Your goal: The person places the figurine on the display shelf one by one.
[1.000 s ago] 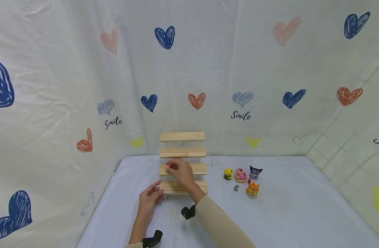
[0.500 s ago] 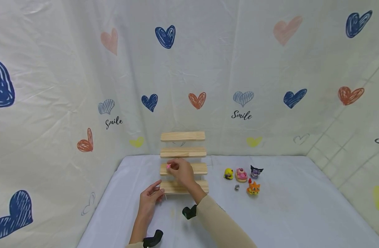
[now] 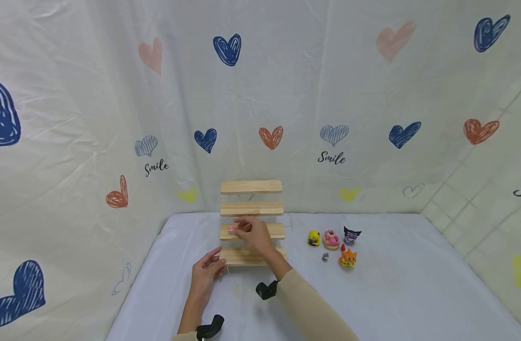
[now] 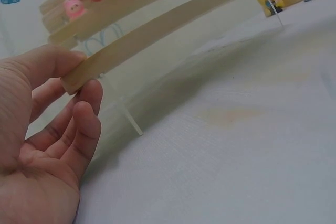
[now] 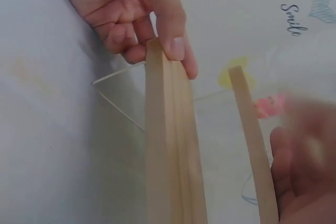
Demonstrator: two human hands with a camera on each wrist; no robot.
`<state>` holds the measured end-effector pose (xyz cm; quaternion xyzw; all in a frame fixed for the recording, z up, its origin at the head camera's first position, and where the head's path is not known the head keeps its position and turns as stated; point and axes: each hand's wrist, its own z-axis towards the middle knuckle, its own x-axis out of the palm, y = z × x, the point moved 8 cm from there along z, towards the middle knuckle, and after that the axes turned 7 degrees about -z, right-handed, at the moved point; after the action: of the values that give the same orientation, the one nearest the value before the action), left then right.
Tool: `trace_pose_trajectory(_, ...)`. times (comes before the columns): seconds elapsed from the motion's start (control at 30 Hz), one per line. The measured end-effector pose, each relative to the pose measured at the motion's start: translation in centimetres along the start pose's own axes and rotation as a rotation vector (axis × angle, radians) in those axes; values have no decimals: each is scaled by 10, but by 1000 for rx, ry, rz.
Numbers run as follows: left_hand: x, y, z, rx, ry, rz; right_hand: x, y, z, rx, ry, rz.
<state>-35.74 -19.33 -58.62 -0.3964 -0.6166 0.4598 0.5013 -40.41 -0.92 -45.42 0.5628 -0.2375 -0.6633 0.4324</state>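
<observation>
A small pink pig-like figurine [image 3: 231, 229] stands near the left end of the third board from the top of a four-tier wooden shelf [image 3: 252, 208]. My right hand [image 3: 256, 235] is just right of it, fingers loosely bent; in the left wrist view a gap separates them from the figurine [image 4: 74, 8]. In the right wrist view that hand [image 5: 310, 156] is blurred. My left hand [image 3: 204, 274] pinches the left end of the lowest board [image 4: 157, 27], thumb above and fingers below, as the left wrist view shows.
Right of the shelf, a group of little figurines stands on the white cloth [image 3: 392, 284]: a yellow one [image 3: 313, 238], a pink one [image 3: 331, 240], a purple-black one [image 3: 351, 236], an orange one [image 3: 347, 258] and a tiny grey one [image 3: 325, 257]. A heart-printed curtain [image 3: 286, 94] hangs behind.
My right hand has let go of the pink figurine and drawn slightly to the right, leaving it on the board. The left hand keeps its grip on the lowest board.
</observation>
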Motion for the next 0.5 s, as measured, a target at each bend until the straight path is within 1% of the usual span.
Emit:
trace_pose_trajectory(0.1,-1,-1,0,-5,-4,1,-7,-1,-4,0,-15,30)
trace_pose_trajectory(0.23,-1,-1,1,-8,-9,4,-20,-3,-12,-14,-68,66)
trace_pose_trajectory(0.4,0,0,1,-11,-7,-5,-40,-8,-27,-26,-139,114)
trace_pose_trajectory(0.5,0,1,0,-8,-7,-4,-54,-17,-39,-13,-172,141)
